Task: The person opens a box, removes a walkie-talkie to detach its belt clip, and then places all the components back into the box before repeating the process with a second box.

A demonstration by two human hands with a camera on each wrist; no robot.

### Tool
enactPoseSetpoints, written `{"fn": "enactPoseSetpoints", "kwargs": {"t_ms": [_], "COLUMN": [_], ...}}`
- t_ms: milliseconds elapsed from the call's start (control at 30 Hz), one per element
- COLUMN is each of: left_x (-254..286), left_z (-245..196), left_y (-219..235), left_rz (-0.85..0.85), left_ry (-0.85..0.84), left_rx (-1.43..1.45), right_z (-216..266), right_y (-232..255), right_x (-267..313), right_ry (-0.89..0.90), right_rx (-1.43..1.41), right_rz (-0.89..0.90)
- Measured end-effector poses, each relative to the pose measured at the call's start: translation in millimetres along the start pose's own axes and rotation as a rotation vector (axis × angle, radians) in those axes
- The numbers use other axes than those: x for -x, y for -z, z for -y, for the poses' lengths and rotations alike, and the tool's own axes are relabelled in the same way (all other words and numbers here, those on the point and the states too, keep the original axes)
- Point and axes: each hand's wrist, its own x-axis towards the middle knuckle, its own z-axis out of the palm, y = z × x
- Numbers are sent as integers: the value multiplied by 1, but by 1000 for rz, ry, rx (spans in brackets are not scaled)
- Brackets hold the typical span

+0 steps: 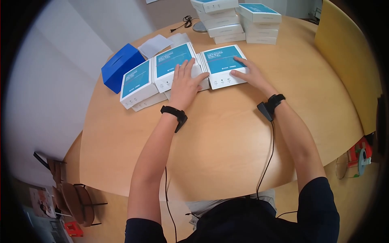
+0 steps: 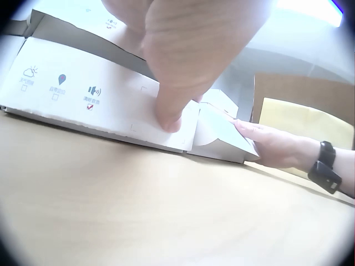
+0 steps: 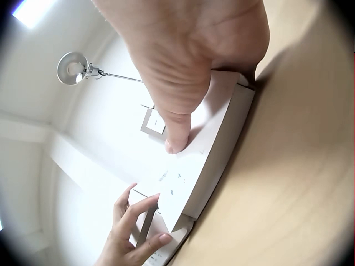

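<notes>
Several white boxes with teal printed tops lie in a row. My left hand [image 1: 185,86] rests on the middle box [image 1: 164,79], fingers stretched over its top near the right edge. In the left wrist view, the left thumb [image 2: 169,113] presses on a white box front [image 2: 105,100] with small icons. My right hand [image 1: 256,77] holds the right box [image 1: 221,65], index finger and thumb over its top and front; the other fingers are hidden at its right side. The left box [image 1: 135,83] sits on another white box [image 1: 148,101] and leans against the middle one.
A blue box [image 1: 121,67] stands behind the row's left end, beside white paper [image 1: 155,45]. Two stacks of white boxes [image 1: 225,30] [image 1: 261,28] stand at the back. A black cable [image 1: 184,22] lies near them. A yellow panel [image 1: 344,56] borders the table's right side.
</notes>
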Motion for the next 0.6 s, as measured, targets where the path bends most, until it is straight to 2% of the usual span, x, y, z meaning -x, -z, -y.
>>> {"fn": "enactPoseSetpoints", "kwargs": {"t_ms": [400,600], "left_x": [-8,-10], "left_z": [20,16], "left_y": [-21,-16], "left_rz": [-10,69], "left_ry": [49,85], "left_rx": [-36,-130], "right_z": [-18,-19], "right_y": [-6,-7], "right_x": [-6,-5], "right_ry": [25,8], "right_rx": [-88,-46], "right_rz": [10,-2]}}
